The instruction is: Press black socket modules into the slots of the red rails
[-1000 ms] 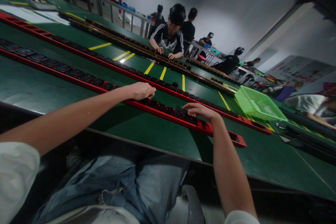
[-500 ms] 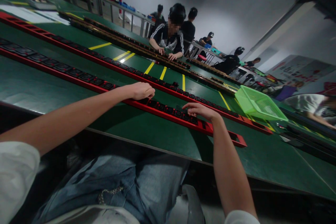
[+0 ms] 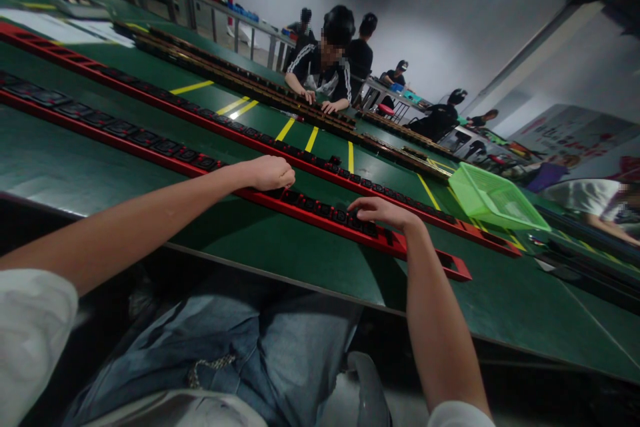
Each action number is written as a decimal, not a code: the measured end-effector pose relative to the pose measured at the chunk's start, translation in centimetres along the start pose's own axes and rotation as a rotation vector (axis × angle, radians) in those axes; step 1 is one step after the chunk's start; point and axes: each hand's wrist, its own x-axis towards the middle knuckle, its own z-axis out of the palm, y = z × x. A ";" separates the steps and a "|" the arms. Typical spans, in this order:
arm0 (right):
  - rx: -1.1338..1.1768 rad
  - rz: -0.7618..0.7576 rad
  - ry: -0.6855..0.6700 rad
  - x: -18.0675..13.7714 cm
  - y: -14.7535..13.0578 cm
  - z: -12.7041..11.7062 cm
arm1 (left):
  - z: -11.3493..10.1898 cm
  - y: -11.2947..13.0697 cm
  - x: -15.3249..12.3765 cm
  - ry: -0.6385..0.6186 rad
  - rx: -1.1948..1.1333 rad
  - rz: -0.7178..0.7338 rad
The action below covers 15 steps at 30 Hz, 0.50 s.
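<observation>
The person's left hand (image 3: 273,173) sits over the middle of the near red strip (image 3: 320,221), its fingers curled in like a loose fist; from here I can't tell whether anything is pinched inside. Farther right along that strip, the right hand (image 3: 377,211) bends over the row of black pieces (image 3: 340,215), fingers lowered onto them, though I can't tell if they grasp one. The near strip lies slantwise across the green desk (image 3: 300,253), its right end bare of black pieces. A far red strip (image 3: 325,173) runs alongside it, just beyond both hands. On the far right stands a light green basket (image 3: 463,190), and across the desk a co-worker (image 3: 320,70) leans over dark brown strips (image 3: 240,77).
</observation>
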 end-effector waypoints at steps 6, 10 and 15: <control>0.015 0.027 -0.055 -0.1 0.1 -0.1 | 0.1 -0.1 0.1 -0.019 -0.014 -0.009; 0.005 0.037 -0.051 -0.1 0.0 -0.1 | 0.1 -0.1 0.0 -0.018 -0.030 -0.011; -0.011 0.039 -0.065 0.1 0.1 -0.2 | 0.2 -0.2 0.0 -0.008 -0.016 -0.002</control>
